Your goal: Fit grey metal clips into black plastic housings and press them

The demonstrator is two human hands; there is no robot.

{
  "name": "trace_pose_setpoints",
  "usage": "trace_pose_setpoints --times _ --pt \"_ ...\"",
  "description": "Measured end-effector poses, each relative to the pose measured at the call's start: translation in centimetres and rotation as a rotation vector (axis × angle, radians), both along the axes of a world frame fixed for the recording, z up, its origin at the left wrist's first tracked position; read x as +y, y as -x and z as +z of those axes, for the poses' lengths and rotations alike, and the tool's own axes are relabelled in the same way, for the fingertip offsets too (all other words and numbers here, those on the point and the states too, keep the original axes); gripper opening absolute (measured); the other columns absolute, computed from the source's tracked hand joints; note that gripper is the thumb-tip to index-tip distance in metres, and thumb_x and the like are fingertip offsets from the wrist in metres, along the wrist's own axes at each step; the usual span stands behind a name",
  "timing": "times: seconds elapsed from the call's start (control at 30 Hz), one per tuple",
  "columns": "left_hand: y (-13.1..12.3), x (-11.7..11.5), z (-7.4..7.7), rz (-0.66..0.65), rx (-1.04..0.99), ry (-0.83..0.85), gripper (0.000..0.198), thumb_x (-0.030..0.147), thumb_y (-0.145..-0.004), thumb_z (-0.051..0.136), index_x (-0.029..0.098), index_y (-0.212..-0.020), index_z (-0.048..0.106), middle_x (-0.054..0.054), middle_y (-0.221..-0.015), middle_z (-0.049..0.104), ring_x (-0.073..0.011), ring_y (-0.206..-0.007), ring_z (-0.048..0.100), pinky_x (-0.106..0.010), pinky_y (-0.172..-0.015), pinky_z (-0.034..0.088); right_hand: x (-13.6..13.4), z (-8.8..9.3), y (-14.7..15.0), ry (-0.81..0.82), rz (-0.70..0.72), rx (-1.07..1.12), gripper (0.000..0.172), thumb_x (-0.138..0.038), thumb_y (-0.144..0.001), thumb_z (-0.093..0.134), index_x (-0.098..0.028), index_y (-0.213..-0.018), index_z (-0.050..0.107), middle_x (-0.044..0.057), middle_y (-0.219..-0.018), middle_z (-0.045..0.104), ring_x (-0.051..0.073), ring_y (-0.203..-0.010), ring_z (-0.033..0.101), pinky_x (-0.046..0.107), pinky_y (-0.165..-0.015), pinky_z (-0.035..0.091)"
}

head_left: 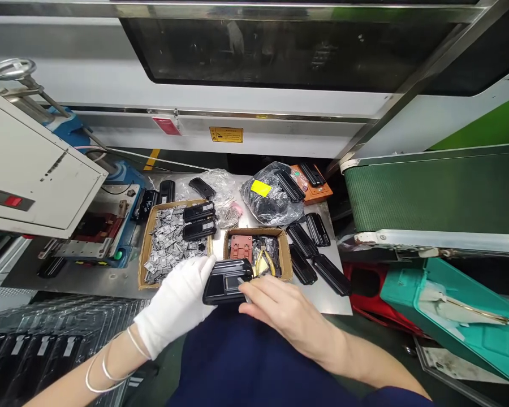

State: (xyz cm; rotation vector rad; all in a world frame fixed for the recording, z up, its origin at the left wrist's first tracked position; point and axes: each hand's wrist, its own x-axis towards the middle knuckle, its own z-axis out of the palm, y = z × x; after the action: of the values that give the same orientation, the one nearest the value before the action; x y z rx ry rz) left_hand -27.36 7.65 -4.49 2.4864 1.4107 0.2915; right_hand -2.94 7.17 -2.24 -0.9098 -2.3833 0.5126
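Observation:
My left hand, in a white glove, is closed around the left end of a black plastic housing held over the table's front edge. A rectangular window sits in the middle of its face. My bare right hand pinches a small grey piece against the right side of that window; the fingers partly hide it. Just beyond the left hand stands a cardboard box full of small grey parts, with two black housings lying on its right side.
A smaller box holds a reddish-brown block and yellow-handled pliers. Several black housings lie to the right, near a plastic bag. A blue press stands left, a green conveyor right, and a teal bin below it.

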Motion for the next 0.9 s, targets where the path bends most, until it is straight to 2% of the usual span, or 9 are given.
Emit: trace_pose_setpoints --times 0.17,0.23,0.37,0.53,0.67,0.8,0.9 --pt "0.4 0.1 0.0 0.026 0.015 0.063 0.026 0.019 -0.084 0.063 0.017 -0.108 0.053 -0.009 -0.099 0.064 -0.0256 -0.091 0.063 -0.043 -0.084 0.056 -1.1 0.1 0.3 0.018 -0.078 0.015 0.021 -0.027 -0.104 0.05 -0.012 -0.114 0.06 0.007 -0.09 0.071 0.019 -0.078 0.068 0.028 -0.069 0.056" --pt "0.7 0.1 -0.2 -0.001 0.05 0.007 0.036 0.017 -0.081 0.066 0.016 -0.115 0.052 -0.01 -0.102 0.064 -0.0274 -0.094 0.063 -0.045 -0.087 0.056 -1.2 -0.1 0.5 0.05 -0.111 0.026 0.02 -0.028 -0.103 0.05 -0.013 -0.113 0.059 0.007 -0.089 0.071 0.019 -0.077 0.068 0.029 -0.068 0.056" --pt "1.0 0.1 -0.9 -0.098 0.105 -0.222 0.063 0.012 -0.071 0.071 0.005 -0.128 0.045 -0.018 -0.106 0.065 -0.0329 -0.095 0.065 -0.05 -0.086 0.059 -1.8 -0.8 1.7 0.097 -0.185 0.003 0.015 -0.023 -0.101 0.056 -0.013 -0.111 0.06 0.006 -0.089 0.071 0.02 -0.078 0.07 0.031 -0.069 0.058" --pt "1.0 0.1 -1.7 -0.112 0.079 -0.286 0.054 0.01 -0.069 0.062 0.004 -0.121 0.048 -0.02 -0.102 0.065 -0.0343 -0.092 0.067 -0.05 -0.082 0.061 -2.9 -2.2 4.8 0.019 -0.177 -0.009 0.014 -0.019 -0.098 0.06 -0.011 -0.11 0.062 0.007 -0.089 0.072 0.021 -0.076 0.07 0.033 -0.063 0.059" --pt "1.9 -0.2 -2.4 -0.048 0.06 -0.259 0.054 0.015 -0.076 0.066 0.005 -0.125 0.046 -0.02 -0.106 0.065 -0.0337 -0.096 0.068 -0.048 -0.086 0.06 -2.7 -3.1 5.6 0.043 -0.216 0.101 0.019 -0.02 -0.102 0.054 -0.011 -0.116 0.064 0.009 -0.094 0.074 0.019 -0.081 0.07 0.032 -0.073 0.061" --pt "3.0 -0.7 -2.6 0.034 0.114 -0.254 0.065 0.027 -0.079 0.075 0.005 -0.131 0.042 -0.023 -0.111 0.064 -0.036 -0.101 0.067 -0.05 -0.089 0.059 -1.9 -4.8 5.0 0.026 -0.354 0.122 0.024 -0.027 -0.1 0.06 -0.018 -0.12 0.07 0.011 -0.112 0.071 0.024 -0.102 0.065 0.039 -0.087 0.06" --pt "3.3 -1.1 -2.5 0.059 0.099 -0.256 0.06 0.023 -0.078 0.073 0.007 -0.129 0.044 -0.021 -0.11 0.065 -0.0347 -0.098 0.067 -0.048 -0.086 0.059 -1.4 -6.9 5.0 0.048 -0.442 0.187 0.024 -0.032 -0.096 0.066 -0.029 -0.117 0.075 0.012 -0.135 0.06 0.03 -0.126 0.053 0.053 -0.103 0.051"
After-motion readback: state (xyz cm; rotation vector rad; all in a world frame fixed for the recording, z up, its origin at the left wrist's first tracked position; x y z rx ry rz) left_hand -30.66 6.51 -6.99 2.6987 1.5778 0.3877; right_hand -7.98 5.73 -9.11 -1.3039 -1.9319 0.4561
